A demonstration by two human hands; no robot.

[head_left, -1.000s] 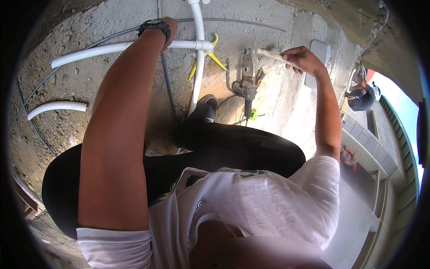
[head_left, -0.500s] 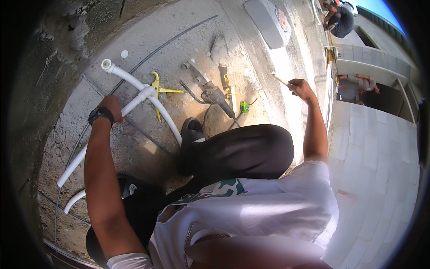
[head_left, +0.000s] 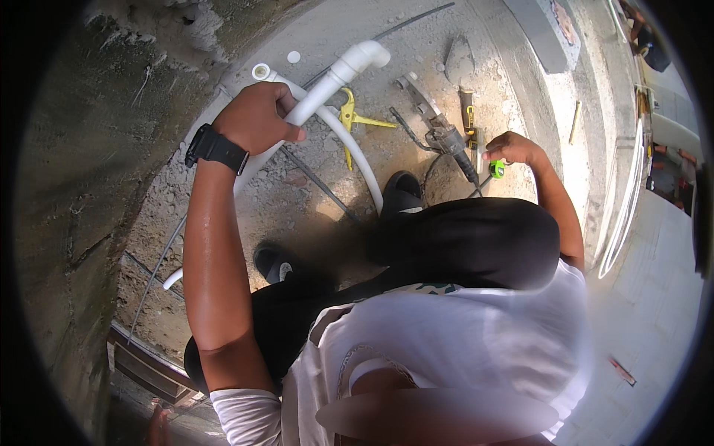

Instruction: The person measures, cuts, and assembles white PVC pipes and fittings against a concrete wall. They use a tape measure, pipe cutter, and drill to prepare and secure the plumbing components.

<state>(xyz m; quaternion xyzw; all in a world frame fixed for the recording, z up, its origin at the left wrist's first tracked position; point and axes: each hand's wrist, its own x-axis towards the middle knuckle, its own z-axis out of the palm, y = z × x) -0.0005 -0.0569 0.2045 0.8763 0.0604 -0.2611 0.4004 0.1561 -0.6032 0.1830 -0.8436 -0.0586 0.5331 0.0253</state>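
My left hand (head_left: 260, 119), with a black watch at the wrist, is closed around a white plastic pipe (head_left: 321, 95). The held pipe is raised and tilted, with a white elbow (head_left: 370, 53) on its far end. Behind it a curved white pipe (head_left: 353, 149) runs down toward my foot. On the right, my right hand (head_left: 515, 147) hangs with fingers bent and parted, just above a green tape measure (head_left: 497, 170). I see nothing held in it. A thin pale-yellow stick (head_left: 575, 123) lies on the concrete farther right.
Yellow pipe cutters (head_left: 347, 119), a corded power tool (head_left: 448, 139) and a tool with a yellow-and-black handle (head_left: 467, 111) lie on rubble. Thin rods cross the ground. A rough wall (head_left: 82, 149) rises at left; a grey block (head_left: 547, 37) stands at upper right.
My left hand has lifted and turned the white pipe, so its elbow now shows. My right hand has let go of the pale stick and moved to the tape measure. The view has shifted.
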